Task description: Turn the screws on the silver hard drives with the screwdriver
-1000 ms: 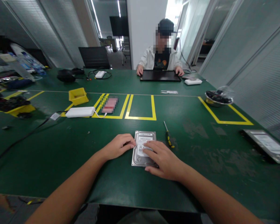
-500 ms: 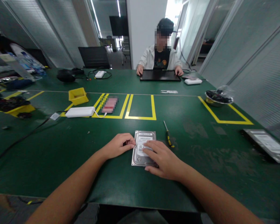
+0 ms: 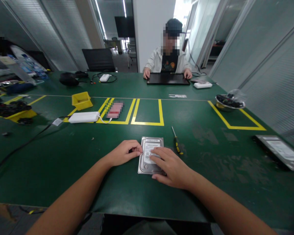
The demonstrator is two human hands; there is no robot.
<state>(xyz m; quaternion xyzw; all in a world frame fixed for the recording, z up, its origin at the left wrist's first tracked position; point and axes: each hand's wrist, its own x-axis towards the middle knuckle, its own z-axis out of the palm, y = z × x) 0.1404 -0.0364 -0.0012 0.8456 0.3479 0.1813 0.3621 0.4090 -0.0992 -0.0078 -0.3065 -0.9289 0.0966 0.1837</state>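
The hard drive (image 3: 147, 161) lies label-up on the tabletop (image 3: 127, 192), cover in place, screwdriver (image 3: 177, 144) set down nearby, the right hand (image 3: 171, 166) spread loosely across it, the left hand's (image 3: 125, 153) fingers curled at its edge, grip unclear.

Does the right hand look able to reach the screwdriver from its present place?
Probably yes: the screwdriver lies on the table just beyond the right hand, and nothing visible stands between them.

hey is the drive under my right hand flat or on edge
Flat: the drive shows its label upward, your right hand across it.
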